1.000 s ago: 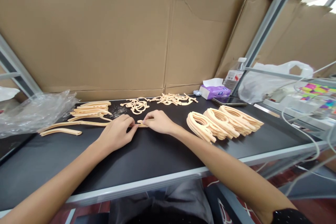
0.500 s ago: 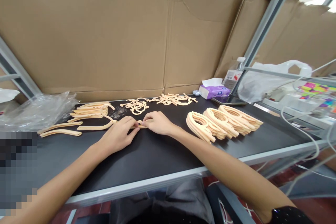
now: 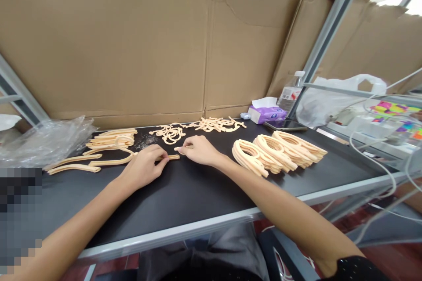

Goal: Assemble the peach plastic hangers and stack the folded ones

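My left hand (image 3: 144, 166) and my right hand (image 3: 198, 149) rest on the black tabletop (image 3: 198, 193), both pinched on peach-coloured plastic. The left hand holds a long curved peach strip (image 3: 114, 161) that runs off to the left, its right end (image 3: 172, 157) sticking out past the fingers. The right hand pinches a small peach piece (image 3: 180, 148) just beyond that end. The two hands are a short gap apart.
A stack of straight peach strips (image 3: 112, 138) lies at left by crumpled clear plastic (image 3: 42, 138). Offcut scraps (image 3: 214, 124) lie at the back. Rows of looped peach parts (image 3: 277, 151) stand at right. A tissue pack (image 3: 267, 113), bottle (image 3: 290, 92), phone (image 3: 285, 125) and cardboard wall (image 3: 165, 39) are behind.
My hands have drawn slightly apart; the right hand lifted a small piece away from the strip's end, and the long strip shifted under the left hand.
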Available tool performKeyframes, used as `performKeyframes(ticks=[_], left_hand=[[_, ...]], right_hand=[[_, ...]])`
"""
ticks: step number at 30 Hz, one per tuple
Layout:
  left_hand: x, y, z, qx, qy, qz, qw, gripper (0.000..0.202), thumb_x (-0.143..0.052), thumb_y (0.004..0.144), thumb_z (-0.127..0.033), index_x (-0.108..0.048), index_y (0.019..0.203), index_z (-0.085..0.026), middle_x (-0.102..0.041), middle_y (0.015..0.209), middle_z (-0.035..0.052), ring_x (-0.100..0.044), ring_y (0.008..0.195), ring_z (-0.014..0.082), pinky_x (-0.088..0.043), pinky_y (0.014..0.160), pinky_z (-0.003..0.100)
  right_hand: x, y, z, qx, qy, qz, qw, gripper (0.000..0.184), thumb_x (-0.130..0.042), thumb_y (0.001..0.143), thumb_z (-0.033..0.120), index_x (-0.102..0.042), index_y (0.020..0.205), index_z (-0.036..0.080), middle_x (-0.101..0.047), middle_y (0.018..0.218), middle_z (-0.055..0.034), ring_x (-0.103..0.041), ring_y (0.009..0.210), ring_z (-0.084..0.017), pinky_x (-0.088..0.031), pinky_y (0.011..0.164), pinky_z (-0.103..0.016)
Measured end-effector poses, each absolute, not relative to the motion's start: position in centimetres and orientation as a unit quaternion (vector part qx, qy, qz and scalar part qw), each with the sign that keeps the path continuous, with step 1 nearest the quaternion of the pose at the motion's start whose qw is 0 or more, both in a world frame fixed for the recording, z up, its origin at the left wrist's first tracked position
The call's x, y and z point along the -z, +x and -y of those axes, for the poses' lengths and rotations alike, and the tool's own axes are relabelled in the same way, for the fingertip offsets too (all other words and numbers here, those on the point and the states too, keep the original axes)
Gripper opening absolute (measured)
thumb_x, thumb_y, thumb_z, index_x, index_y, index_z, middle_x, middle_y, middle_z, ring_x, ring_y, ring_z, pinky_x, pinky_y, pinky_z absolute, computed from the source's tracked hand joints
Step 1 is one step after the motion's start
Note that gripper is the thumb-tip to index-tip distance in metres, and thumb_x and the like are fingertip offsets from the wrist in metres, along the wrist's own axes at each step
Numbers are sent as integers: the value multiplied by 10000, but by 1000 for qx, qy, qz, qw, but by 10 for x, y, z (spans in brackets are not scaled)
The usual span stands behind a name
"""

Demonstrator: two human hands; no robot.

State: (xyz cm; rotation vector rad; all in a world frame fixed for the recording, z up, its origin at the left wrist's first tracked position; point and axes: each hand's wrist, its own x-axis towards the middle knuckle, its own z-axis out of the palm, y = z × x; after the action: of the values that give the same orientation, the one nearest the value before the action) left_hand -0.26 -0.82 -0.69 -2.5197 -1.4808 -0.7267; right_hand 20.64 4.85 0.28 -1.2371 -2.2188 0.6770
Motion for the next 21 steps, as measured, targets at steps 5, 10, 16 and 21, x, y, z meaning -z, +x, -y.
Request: performKeyframes(ticks=[5, 10, 16, 21], left_hand=[[7, -3, 7, 242, -826, 504, 66, 305, -480, 943, -367, -668, 784, -187, -691, 865, 58, -647, 811, 200, -483, 743, 313], [8, -4, 6, 240, -829, 503, 56, 324, -475, 955, -384, -678, 802, -183, -696, 878, 59, -646, 814, 199, -474, 747, 315], [10, -6, 5, 244, -829, 502, 34, 291, -490, 949, -364, -666, 810, -178, -696, 860, 56, -643, 790, 193, -472, 738, 306], [9, -5, 5, 251, -829, 500, 28, 288, -490, 943, -364, -661, 805, -177, -694, 845, 58, -642, 773, 198, -474, 724, 307]], right_hand=[[-10, 209, -45, -234, -477, 819, 219, 328, -570, 868, 468, -716, 727, 209, -726, 864, -47, -628, 801, -182, -395, 688, -275], [-16, 209, -41, -213, -491, 823, 189, 298, -581, 843, 454, -712, 706, 225, -715, 826, -32, -609, 775, -182, -365, 664, -281], [-14, 209, -45, -215, -487, 827, 179, 304, -582, 854, 444, -721, 723, 207, -715, 840, -42, -605, 763, -166, -369, 657, -264], [-12, 209, -46, -219, -474, 833, 181, 313, -581, 863, 449, -723, 722, 208, -712, 821, -31, -601, 754, -158, -368, 650, -256]])
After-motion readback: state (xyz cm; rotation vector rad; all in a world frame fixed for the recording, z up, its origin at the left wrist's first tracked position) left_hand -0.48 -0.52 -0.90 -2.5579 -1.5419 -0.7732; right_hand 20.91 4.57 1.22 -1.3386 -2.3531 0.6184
